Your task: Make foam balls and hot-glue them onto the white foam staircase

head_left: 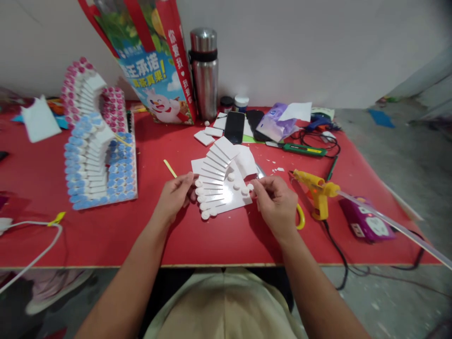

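A white fan-shaped stair model (pixel 214 175) rests on a white board (pixel 231 195) at the middle of the table. Small round white discs (pixel 199 192) line the outer ends of its lower steps. My left hand (pixel 175 193) is closed at the model's left edge, its thumb and fingertips gripping there beside the top disc. Over the board's right side, my right hand (pixel 275 200) pinches a small white disc (pixel 250 187) between thumb and finger. A few loose white discs (pixel 231 177) lie on the board near it.
A yellow glue gun (pixel 318 190) with a long clear stick stands right, beside a purple box (pixel 367 220). Blue and pink stair models (pixel 88 165) stand left. Behind are a steel flask (pixel 204 75), a printed bag (pixel 155 70), a phone (pixel 234 127) and a green-handled tool (pixel 304 149).
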Tool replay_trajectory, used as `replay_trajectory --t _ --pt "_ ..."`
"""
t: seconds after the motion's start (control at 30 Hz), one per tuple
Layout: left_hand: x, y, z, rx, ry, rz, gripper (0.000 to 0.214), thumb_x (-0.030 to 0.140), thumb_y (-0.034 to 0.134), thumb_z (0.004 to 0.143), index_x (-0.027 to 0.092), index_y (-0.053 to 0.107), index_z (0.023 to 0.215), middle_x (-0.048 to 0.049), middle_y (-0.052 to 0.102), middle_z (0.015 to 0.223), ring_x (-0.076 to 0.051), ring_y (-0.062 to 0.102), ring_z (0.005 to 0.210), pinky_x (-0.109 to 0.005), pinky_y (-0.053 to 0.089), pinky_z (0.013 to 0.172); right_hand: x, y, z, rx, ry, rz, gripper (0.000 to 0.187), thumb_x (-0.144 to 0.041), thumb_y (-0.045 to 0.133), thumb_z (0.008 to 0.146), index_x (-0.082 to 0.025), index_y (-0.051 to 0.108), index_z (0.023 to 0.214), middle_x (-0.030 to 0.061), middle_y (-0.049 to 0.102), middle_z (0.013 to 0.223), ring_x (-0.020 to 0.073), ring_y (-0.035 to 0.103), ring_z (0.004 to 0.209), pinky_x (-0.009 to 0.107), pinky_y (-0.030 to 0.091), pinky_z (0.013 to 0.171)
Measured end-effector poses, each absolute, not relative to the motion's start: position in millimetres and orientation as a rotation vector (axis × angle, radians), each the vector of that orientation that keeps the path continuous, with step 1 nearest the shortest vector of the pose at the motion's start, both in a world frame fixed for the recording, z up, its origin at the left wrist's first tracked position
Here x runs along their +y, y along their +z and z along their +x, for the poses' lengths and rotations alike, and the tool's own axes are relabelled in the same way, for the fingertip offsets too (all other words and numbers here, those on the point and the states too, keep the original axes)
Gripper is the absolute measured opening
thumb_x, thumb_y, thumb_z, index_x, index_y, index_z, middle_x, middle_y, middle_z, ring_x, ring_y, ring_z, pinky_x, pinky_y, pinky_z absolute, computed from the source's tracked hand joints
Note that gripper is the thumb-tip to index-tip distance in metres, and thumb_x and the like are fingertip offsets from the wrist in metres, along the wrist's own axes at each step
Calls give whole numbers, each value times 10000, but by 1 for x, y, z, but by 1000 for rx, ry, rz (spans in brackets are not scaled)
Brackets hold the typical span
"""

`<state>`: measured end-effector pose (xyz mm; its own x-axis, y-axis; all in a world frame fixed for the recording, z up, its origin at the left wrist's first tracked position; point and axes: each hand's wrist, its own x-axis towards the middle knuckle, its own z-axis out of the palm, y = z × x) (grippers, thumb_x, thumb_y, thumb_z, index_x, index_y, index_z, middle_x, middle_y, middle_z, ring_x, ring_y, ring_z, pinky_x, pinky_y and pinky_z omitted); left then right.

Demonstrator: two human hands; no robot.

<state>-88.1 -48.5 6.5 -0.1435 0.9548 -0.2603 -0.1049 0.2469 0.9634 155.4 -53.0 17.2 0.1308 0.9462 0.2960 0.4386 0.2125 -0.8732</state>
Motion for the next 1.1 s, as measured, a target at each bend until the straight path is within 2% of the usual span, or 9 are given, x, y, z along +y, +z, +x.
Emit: replay_trajectory --t 0.1,0.2,0.33,0.57,0.8,0.93,1.1 --pt "-49 2 -87 1398 1231 921 557 631 683 865 108 714 1054 33 526 491 -100 472 427 -224 316 423 -54 6 153 -1598 410 -1371 138 -316 649 965 -198 658 895 -1 702 695 139 662 615 254 483 622" --pt "-50 -2 -87 1437 1267 984 557 639 658 879 117 726 1061 35 531 499 -103 484 431 -230 355 441 -53 0 152 -1700 315 -1382 163 -336 604 991 -203 673 926 20 717 735 152 663 632 271 483 641" --pt "-51 -4 -87 1478 1284 1019 544 638 668 868 132 739 1054 34 537 515 -104 491 436 -226 348 429 -51 1 150 -1795 293 -1399 203 -354 555 1011 -211 685 948 48 756 806 174 683 679 281 483 663" --pt "-51 -9 -90 1466 1298 1017 495 612 696 859 149 744 1029 18 567 569 -98 511 458 -214 382 444 -54 3 147 -1864 320 -1275 211 -274 502 1030 -177 687 1011 87 778 884 186 712 731 288 498 699" --pt "-50 -10 -88 1493 1293 1079 389 509 773 816 150 746 965 6 618 676 -98 508 550 -222 432 520 -54 2 150 -1705 413 -1344 194 -305 510 1027 -205 673 1057 42 741 799 177 710 713 288 518 701" --pt "-50 -7 -86 1547 1285 1125 386 488 762 828 147 751 1008 -28 706 788 -124 578 644 -232 473 585 -56 4 156 -1556 408 -1348 179 -299 517 1032 -196 662 1051 14 714 754 156 689 667 278 529 701" --pt "-50 -6 -86 1612 1256 1204 375 497 728 848 165 759 1018 -56 755 870 -162 634 729 -254 506 653 -59 10 174 -1363 458 -1406 218 -324 492 1039 -196 643 1131 9 704 826 124 603 551 264 498 587"
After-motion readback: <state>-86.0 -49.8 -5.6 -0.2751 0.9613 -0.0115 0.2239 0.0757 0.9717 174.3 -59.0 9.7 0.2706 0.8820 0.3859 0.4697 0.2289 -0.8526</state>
